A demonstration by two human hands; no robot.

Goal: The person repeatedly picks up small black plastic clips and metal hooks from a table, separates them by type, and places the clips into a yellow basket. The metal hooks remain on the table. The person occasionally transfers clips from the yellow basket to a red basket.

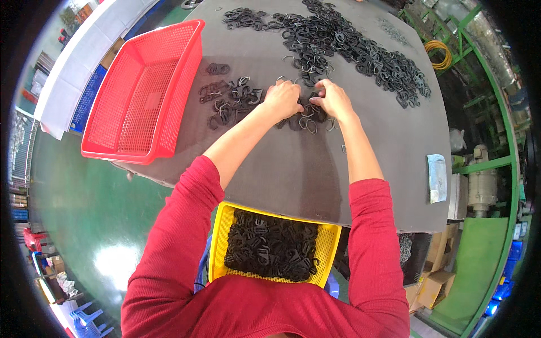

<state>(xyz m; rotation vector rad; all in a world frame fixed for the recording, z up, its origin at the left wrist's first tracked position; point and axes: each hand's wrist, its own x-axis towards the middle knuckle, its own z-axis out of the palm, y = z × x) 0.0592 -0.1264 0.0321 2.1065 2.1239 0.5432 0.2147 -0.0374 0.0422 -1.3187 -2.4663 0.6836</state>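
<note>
Over the middle of the grey table, my left hand [283,99] is bent down among small black plastic buckles, its fingers closed; what they grip is hidden beneath them. Close by on its right, my right hand [333,100] has thumb and fingers curled together over dark pieces, too small to make out. Bent metal wire rings [307,123] lie just below both hands with a few black pieces. To the left, loose black buckles and wire rings [225,107] form a scattered group, with a small stack of black pieces [217,69] above it.
A large heap of black pieces [338,42] spreads across the far table. An upright-sided red basket [197,42] stands at the left edge. Below the near edge is a yellow basket [328,253] full of black buckles. A blue-and-white packet [437,178] lies at the right edge.
</note>
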